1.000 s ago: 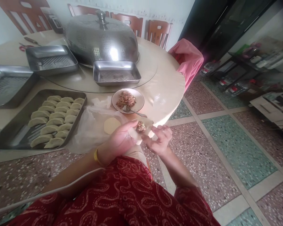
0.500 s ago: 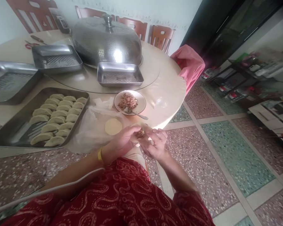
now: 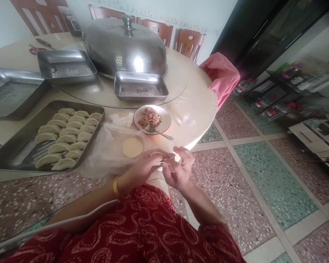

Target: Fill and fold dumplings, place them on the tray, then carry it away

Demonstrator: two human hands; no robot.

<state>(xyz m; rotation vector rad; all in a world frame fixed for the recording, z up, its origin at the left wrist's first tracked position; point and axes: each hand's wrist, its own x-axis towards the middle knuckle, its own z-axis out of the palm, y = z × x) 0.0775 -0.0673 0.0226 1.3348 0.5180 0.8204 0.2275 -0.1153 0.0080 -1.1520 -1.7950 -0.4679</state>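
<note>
A partly folded dumpling (image 3: pixel 159 157) is held between my two hands in front of my lap, its pale edges drawn up towards each other. My left hand (image 3: pixel 142 168) curls around it from the left. On the other side my right hand (image 3: pixel 178 168) pinches its edge, with some fingers raised. Just beyond, a flat round wrapper (image 3: pixel 133 147) lies on crumpled plastic sheeting (image 3: pixel 101 149). A plate (image 3: pixel 166 122) holds minced filling (image 3: pixel 149 116) with a spoon (image 3: pixel 164 136) resting in it. To the left, a metal tray (image 3: pixel 23 153) contains rows of shaped dumplings (image 3: pixel 67 138).
A large perforated metal dome (image 3: pixel 126 47) stands on the turntable, beside a small metal tray (image 3: pixel 141 89). Other metal trays (image 3: pixel 67 67) sit at the left. Behind them lie scissors (image 3: pixel 34 49). A pink cloth (image 3: pixel 220 75) drapes over a chair by the table's right edge.
The wrapper, open with filling showing half a second ago, is folded up and its filling is hidden. My left fingers have closed around it; some right fingers have lifted.
</note>
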